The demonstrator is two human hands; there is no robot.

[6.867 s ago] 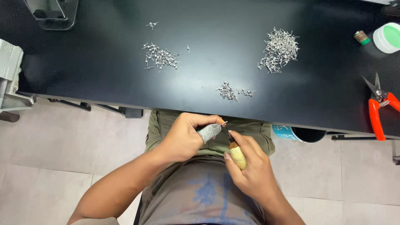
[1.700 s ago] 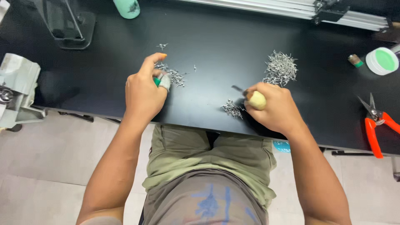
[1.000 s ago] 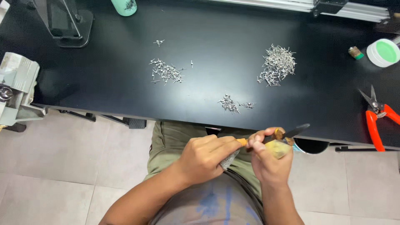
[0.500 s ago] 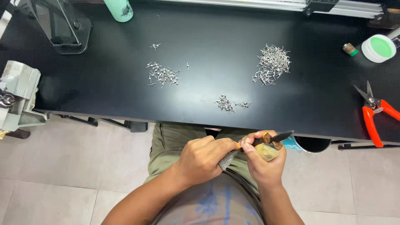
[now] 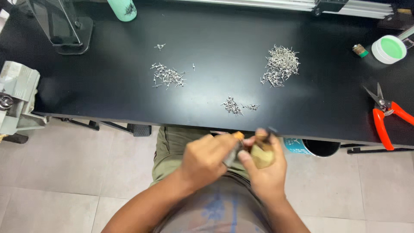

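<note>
1. The work is over the lap, just below the near edge of the black table [image 5: 215, 26], not on the table itself.
2. The right hand [image 5: 265, 170] is closed around a tool with a rounded yellowish handle [image 5: 262, 156]. The dark tip of the tool points up and away from the body, and it is blurred.
3. The left hand [image 5: 206, 159] is closed with its fingertips on a small part [image 5: 235, 149], greyish with an orange end, held against the tool. What the part is, I cannot tell.
4. Both hands are touching each other in front of the belly. The forearms come in from the bottom of the view and meet in a V shape.
5. On the table there are three heaps of small metal pins: a loose one on the left [image 5: 166, 76], a big dense one on the right [image 5: 280, 64], and a small one near the table edge [image 5: 235, 105], which is the closest to the hands.
6. I judge that the work is in the middle: one piece is in hand now and many pins lie on the table. How many are already finished, the picture does not show.
7. Red cutters [image 5: 388, 116] and a white-and-green round tin [image 5: 389, 48] lie at the right, well apart from the hands, with no hand on them.
</note>
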